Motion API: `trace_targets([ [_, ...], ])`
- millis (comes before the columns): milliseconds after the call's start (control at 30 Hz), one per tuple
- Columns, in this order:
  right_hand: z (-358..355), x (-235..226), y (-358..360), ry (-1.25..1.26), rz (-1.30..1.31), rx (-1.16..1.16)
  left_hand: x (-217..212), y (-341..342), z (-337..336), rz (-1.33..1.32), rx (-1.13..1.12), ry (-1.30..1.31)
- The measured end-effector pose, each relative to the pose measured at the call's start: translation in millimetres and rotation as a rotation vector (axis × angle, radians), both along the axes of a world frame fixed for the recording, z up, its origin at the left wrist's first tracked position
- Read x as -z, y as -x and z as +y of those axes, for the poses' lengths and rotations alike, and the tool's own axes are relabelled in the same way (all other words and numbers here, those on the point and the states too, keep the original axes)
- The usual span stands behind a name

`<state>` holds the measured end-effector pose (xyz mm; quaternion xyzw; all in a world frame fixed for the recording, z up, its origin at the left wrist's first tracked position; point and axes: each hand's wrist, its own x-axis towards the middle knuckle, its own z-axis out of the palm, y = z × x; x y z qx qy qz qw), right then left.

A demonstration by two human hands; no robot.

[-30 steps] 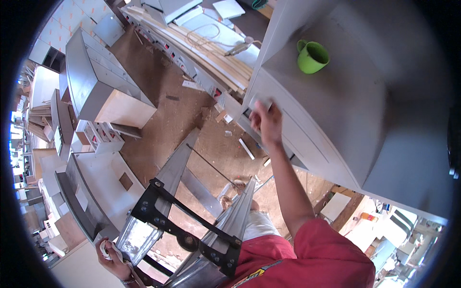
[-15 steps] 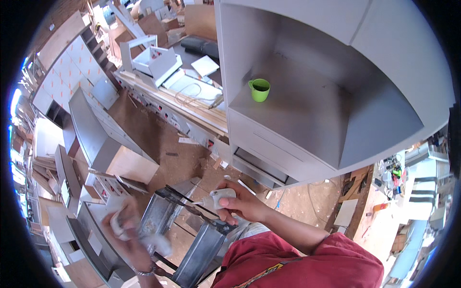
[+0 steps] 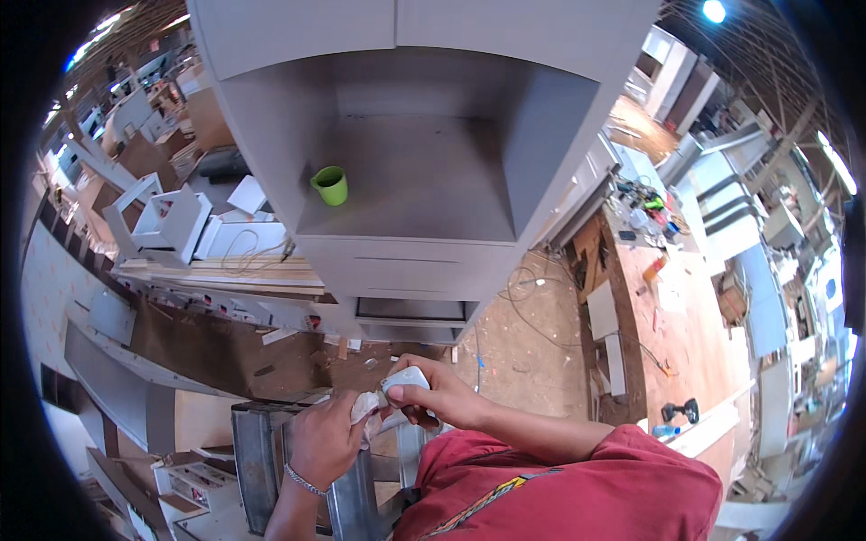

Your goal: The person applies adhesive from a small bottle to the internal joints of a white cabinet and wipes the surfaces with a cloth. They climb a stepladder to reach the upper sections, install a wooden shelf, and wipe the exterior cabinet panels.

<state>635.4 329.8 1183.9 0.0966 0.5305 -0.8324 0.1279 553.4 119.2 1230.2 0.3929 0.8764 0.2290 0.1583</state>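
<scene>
My right hand (image 3: 442,397) is closed around a small white bottle (image 3: 408,382), held in front of my chest. Against the bottle's left end my left hand (image 3: 323,435) pinches a crumpled white cloth (image 3: 365,410). The two hands meet there, so the bottle's tip is hidden. Beyond them stands a tall grey cabinet (image 3: 406,257) with an open compartment. On the left of that compartment's floor sits a green mug (image 3: 332,189), out of reach of both hands as they are now.
Below my hands is a dark metal stepladder (image 3: 257,469). To the right runs a wooden workbench (image 3: 672,338) bearing a cordless drill (image 3: 681,411) and clutter. A cable (image 3: 541,320) trails across the floor. At left, a white drawer box (image 3: 171,225) rests among boards.
My left hand has brought the cloth up and right to the bottle; before, the hands were apart. The view has swung right, so the cabinet now appears nearer the centre.
</scene>
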Motion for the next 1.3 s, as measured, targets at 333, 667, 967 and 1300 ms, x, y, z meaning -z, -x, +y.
trace_targets([
  [333,78.4,5.1,27.0,-0.408,0.114,0.570,36.8,25.4,-42.2,0.275,-0.331,-0.348],
  [667,68.5,19.4,288.1,-1.195,0.611,0.102,68.8,-31.3,-185.0,0.408,-1.199,0.063],
  [967,19.5,113.9,482.1,-1.790,0.765,-0.373,107.1,-76.3,-216.3,0.307,-1.227,0.136],
  [1300,-14.3,145.5,515.2,-2.016,0.717,-0.542,142.4,-103.5,-248.0,0.313,-1.258,0.178],
])
